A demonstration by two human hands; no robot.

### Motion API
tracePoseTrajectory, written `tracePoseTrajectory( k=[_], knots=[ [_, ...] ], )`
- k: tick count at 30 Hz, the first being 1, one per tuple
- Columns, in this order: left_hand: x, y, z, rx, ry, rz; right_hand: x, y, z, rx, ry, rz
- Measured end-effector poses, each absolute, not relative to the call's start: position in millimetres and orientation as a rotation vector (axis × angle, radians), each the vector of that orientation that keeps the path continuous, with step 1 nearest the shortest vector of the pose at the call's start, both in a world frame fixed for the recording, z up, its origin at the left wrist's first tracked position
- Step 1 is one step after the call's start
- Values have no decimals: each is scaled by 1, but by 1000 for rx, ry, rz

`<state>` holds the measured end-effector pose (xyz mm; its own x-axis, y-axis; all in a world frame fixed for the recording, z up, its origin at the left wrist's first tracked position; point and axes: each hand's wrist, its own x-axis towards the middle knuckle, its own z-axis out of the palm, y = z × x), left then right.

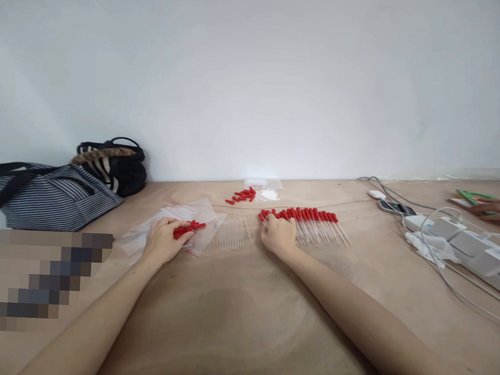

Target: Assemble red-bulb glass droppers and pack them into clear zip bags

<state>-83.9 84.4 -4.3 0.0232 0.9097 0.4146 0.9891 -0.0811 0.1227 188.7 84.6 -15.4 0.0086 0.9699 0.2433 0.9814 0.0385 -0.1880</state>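
Note:
My left hand (167, 240) is closed round several red rubber bulbs (190, 228), over clear plastic bags (207, 210). At the left end of a row of clear droppers with red bulbs (314, 226), my right hand (279, 234) has its fingers curled down; what its fingertips hold, if anything, is hidden. Between my hands lies a row of thin clear tubes (230, 235) without bulbs. Farther back, loose red bulbs (243, 195) lie beside more clear tubes (268, 194) and a plastic bag (275, 184).
A striped bag (63, 198) and a black bag (126, 171) stand at the left. On the right are a power strip with white plugs (467, 235), cables, a dark device (396, 208) and crumpled white plastic (432, 248). Another person's hand (495, 209) rests near a green object (473, 198).

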Motion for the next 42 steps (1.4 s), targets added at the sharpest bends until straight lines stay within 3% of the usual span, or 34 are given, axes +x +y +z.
tracePoseTrajectory(
  k=[10, 22, 28, 34, 42],
  knots=[
    [-77, 87, -8, -2064, -2019, -478, 177, 87, -11, -1959, -2033, -62],
    [-70, 98, -10, -1951, -2092, -531, 148, 100, -3, -2037, -2082, 224],
    [-57, 90, -8, -2029, -1877, -860, 145, 103, 1, -2066, -2077, 326],
    [-17, 58, -15, -2548, -1683, -1122, 152, 104, 10, -2014, -2091, 424],
    [26, 27, -28, -2984, -1819, -1287, 232, 68, 7, -1533, -2079, 356]
  ],
)
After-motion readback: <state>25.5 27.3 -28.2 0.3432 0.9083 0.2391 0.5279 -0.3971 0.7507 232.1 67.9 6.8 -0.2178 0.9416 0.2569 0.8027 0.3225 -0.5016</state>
